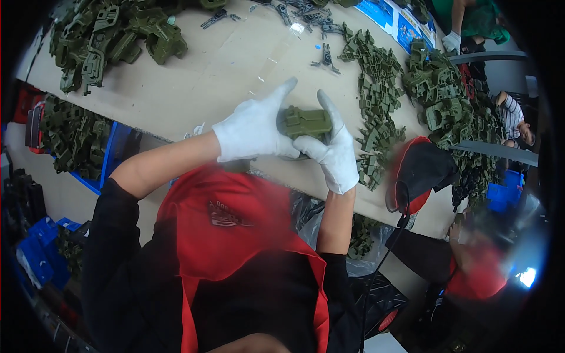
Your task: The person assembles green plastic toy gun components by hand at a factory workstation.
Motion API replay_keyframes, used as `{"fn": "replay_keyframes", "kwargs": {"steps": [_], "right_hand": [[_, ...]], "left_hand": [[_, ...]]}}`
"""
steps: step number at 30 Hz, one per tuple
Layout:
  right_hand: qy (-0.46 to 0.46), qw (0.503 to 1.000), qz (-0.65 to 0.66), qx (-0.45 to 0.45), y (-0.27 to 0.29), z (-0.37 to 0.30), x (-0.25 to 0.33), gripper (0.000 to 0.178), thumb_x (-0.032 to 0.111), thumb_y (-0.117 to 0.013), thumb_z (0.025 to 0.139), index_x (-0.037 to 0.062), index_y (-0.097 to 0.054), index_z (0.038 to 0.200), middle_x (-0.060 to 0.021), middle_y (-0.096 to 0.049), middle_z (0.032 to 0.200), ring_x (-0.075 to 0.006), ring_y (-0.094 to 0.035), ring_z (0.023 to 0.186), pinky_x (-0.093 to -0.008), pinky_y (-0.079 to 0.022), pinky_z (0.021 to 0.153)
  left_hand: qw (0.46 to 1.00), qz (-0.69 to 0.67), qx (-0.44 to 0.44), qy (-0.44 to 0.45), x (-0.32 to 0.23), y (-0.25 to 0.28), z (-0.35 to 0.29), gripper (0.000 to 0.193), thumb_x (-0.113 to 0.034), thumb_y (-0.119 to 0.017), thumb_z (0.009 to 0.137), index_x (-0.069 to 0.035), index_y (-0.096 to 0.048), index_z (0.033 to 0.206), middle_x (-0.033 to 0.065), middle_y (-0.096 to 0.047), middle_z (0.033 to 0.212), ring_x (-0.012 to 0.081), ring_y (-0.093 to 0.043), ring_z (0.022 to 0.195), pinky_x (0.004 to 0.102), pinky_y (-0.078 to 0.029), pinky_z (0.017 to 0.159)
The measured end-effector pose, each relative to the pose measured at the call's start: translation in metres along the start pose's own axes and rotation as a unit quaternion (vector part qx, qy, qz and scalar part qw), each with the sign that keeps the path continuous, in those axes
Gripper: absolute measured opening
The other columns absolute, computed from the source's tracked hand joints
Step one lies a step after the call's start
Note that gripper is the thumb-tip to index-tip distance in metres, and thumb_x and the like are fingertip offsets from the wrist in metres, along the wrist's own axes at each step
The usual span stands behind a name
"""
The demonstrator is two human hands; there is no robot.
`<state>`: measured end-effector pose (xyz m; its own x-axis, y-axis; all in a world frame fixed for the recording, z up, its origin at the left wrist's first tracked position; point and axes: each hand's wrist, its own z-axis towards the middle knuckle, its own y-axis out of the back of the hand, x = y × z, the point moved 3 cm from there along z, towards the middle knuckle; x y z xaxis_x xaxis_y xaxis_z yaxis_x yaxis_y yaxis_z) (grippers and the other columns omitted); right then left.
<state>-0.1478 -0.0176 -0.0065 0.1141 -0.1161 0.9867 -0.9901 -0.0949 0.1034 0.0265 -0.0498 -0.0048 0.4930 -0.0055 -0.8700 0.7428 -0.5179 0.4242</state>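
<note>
Green plastic part (310, 120): over table (235, 65), toward near edge | long axis: left-right | right hand (334, 154): grasping right end | left hand (253, 128): at left end, grip unclear

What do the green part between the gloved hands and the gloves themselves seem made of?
Green part: probably molded plastic, low sheen, judging by its uniform olive color. White gloves: likely fabric, matte, judging by their soft, close fit.
</note>
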Motion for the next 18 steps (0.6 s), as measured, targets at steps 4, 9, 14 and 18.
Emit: {"fn": "replay_keyframes", "kwargs": {"steps": [4, 9, 14, 18], "right_hand": [[-0.021, 0.996, 0.081, -0.018, -0.004, -0.006, 0.0, 0.081, -0.011, -0.072, 0.067, 0.0, -0.042, 0.142, -0.013, -0.064, 0.114, -0.0183, -0.063, 0.097, -0.0307, -0.054, 0.082], [-0.012, 0.997, 0.073, -0.024, 0.003, -0.012, -0.019, 0.078, -0.012, -0.072, 0.068, -0.0004, -0.044, 0.141, -0.0119, -0.064, 0.113, -0.0178, -0.063, 0.097, -0.0306, -0.053, 0.082], [-0.05, 0.991, 0.124, -0.021, 0.011, -0.01, -0.018, 0.077, -0.005, -0.072, 0.075, 0.0004, -0.039, 0.144, -0.0127, -0.063, 0.115, -0.018, -0.061, 0.102, -0.0309, -0.05, 0.089], [0.056, 0.994, 0.086, 0.041, 0.011, -0.03, -0.005, 0.076, 0.002, -0.068, 0.08, 0.0004, -0.034, 0.147, -0.0169, -0.061, 0.123, -0.0228, -0.06, 0.108, -0.0339, -0.046, 0.096]], "left_hand": [[0.995, -0.074, 0.054, -0.028, -0.002, -0.003, 0.003, 0.078, -0.038, -0.08, 0.064, -0.001, -0.054, 0.128, 0.0221, -0.068, 0.104, 0.0337, -0.067, 0.093, 0.0361, -0.052, 0.083], [0.994, -0.027, 0.063, -0.084, -0.009, -0.006, 0.007, 0.07, -0.037, -0.08, 0.066, -0.002, -0.059, 0.123, 0.0202, -0.069, 0.102, 0.0312, -0.068, 0.092, 0.0354, -0.052, 0.084], [0.994, 0.028, 0.058, -0.09, -0.004, -0.006, 0.008, 0.075, -0.039, -0.078, 0.067, 0.003, -0.055, 0.125, 0.023, -0.067, 0.107, 0.0353, -0.065, 0.098, 0.0376, -0.051, 0.088], [0.977, 0.166, -0.017, -0.132, -0.024, -0.008, -0.029, 0.087, -0.032, -0.082, 0.065, -0.003, -0.044, 0.138, 0.0172, -0.06, 0.114, 0.0349, -0.057, 0.107, 0.0417, -0.043, 0.094]]}}
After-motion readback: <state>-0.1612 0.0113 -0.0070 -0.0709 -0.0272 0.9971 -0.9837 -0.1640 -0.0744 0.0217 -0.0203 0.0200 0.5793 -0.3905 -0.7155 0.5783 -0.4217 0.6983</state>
